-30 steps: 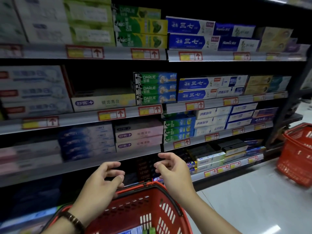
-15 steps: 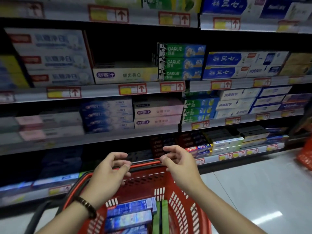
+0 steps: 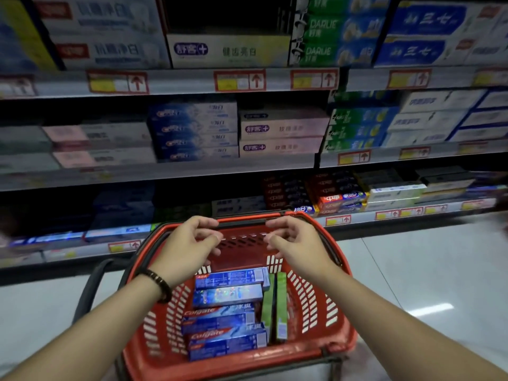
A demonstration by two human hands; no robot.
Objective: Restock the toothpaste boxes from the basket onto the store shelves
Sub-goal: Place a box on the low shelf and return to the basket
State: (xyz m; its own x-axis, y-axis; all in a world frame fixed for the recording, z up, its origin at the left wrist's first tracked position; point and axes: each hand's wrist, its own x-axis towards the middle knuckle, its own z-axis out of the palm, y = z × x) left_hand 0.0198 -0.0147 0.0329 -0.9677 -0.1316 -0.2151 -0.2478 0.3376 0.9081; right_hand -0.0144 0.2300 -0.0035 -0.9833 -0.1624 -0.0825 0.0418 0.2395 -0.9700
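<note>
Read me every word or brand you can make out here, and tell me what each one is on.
"Colgate": blue boxes in the basket.
"DARLIE": green shelf boxes.
"舒客+": white box and pink boxes.
"三七": blue shelf boxes.
"中华": red box.
Price tags and all other print: too blurred to read.

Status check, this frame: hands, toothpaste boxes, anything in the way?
Left hand, right hand: empty, loosely curled above far end of red basket. Toothpaste boxes lie in it, none picked. Nothing in the way.
</note>
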